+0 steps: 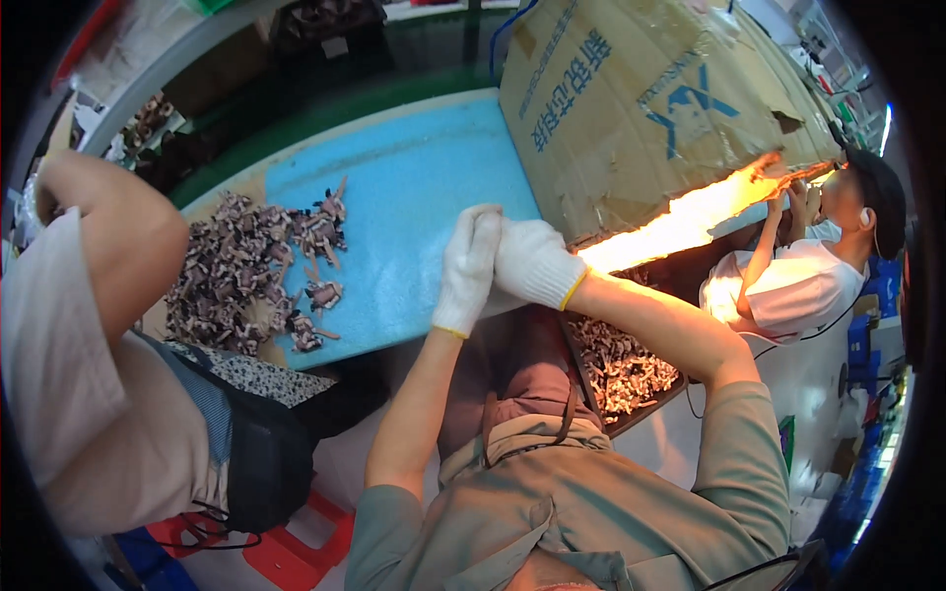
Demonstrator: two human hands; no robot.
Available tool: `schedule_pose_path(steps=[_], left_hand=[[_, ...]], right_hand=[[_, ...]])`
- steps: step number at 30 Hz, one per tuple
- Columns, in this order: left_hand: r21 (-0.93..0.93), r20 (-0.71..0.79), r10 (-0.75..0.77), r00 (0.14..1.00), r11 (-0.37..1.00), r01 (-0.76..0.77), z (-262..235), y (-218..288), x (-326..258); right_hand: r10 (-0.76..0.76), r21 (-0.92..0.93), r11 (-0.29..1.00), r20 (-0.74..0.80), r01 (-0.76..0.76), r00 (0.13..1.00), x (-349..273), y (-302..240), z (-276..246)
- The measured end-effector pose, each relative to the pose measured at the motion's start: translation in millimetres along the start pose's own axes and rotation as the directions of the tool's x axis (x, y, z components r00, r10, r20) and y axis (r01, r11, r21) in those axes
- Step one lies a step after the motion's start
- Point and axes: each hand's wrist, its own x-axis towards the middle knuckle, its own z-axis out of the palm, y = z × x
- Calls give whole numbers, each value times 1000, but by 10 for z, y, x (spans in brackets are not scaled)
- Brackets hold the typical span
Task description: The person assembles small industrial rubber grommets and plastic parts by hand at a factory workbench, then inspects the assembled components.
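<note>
Both my hands wear white knit gloves with yellow cuffs and meet over the near edge of a light-blue mat (414, 167). My left hand (468, 258) is closed, its fingers pressed together against the right. My right hand (537, 261) is closed too, beside it. Whatever lies between them, if anything, is hidden by the gloves. On the mat's left end and the board beside it lies a heap of small brown and dark purplish pieces (232, 271), with a few loose ones on the blue.
A large cardboard box (650, 108) stands at the mat's right, a bright orange-white glare along its lower edge. Below it, a dark tray (680, 389) holds similar pieces. One person (118, 394) is close at left, another (798, 276) at right. A red stool (301, 547) stands lower left.
</note>
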Motion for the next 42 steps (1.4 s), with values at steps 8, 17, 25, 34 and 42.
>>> schedule_pose_path(steps=[8, 17, 25, 34, 42], left_hand=[[-352, 278, -472, 837, 761, 546, -405, 316, -358], [405, -77, 62, 995, 914, -25, -401, 542, -424], [906, -354, 193, 915, 312, 285, -1167, 571, -89], [171, 109, -524, 845, 847, 503, 134, 771, -901], [457, 54, -310, 949, 853, 253, 16, 706, -1263]], right_hand=[[333, 846, 528, -135, -66, 933, -211, 37, -105], [2, 950, -126, 289, -287, 957, -217, -56, -89], [-72, 740, -620, 279, -262, 958, -308, 118, 240], [106, 620, -778, 291, -102, 951, -468, 170, 220], [313, 937, -341, 38, 74, 949, -1158, 168, 273]])
